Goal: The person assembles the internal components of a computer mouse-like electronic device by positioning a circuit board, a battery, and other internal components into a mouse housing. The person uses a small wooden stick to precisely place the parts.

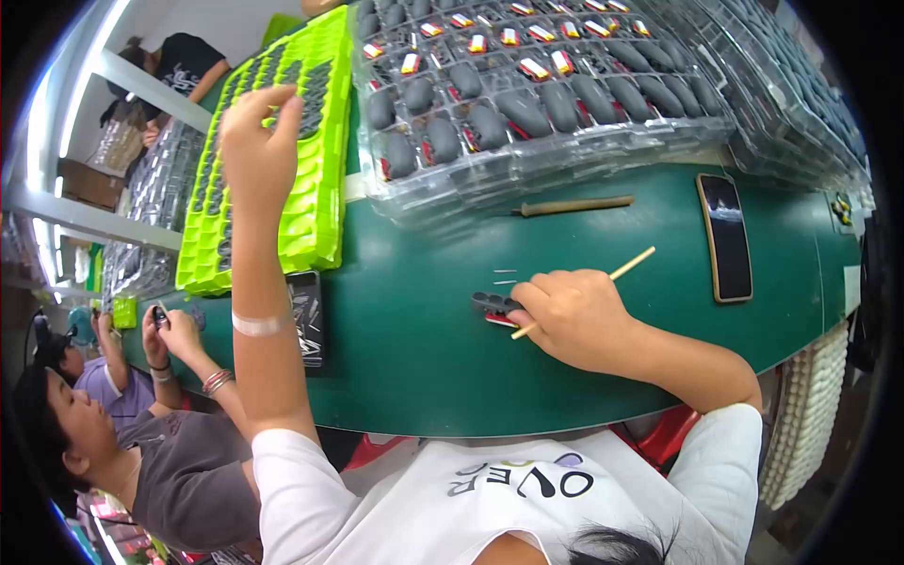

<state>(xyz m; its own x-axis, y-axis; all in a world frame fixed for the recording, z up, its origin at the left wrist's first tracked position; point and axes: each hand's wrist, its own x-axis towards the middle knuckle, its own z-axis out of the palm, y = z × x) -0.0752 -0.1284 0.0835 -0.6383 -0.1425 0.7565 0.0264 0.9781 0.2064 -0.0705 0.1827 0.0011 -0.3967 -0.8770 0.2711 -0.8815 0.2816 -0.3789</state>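
My left hand (259,132) is raised over the lime-green tray (325,212), whose compartments hold small dark parts. Its thumb and fingers curl together, and whatever is between them is too small or hidden to make out. Over the green tabletop, my right hand (579,315) is closed around a dark grey plastic piece (492,302) with a red and white part beneath it. A thin wooden stick (633,263) passes through the same grip, poking out on both sides. Two thin metal pins (506,277) lie just beyond the grey piece.
Clear plastic trays (537,155) of dark grey rounded shells stand along the far side. In front of them lies a brown pen-like tool (576,205), with a phone (724,235) at right. A black box (309,353) of metal pins sits near my left arm. Co-workers (169,461) are at left.
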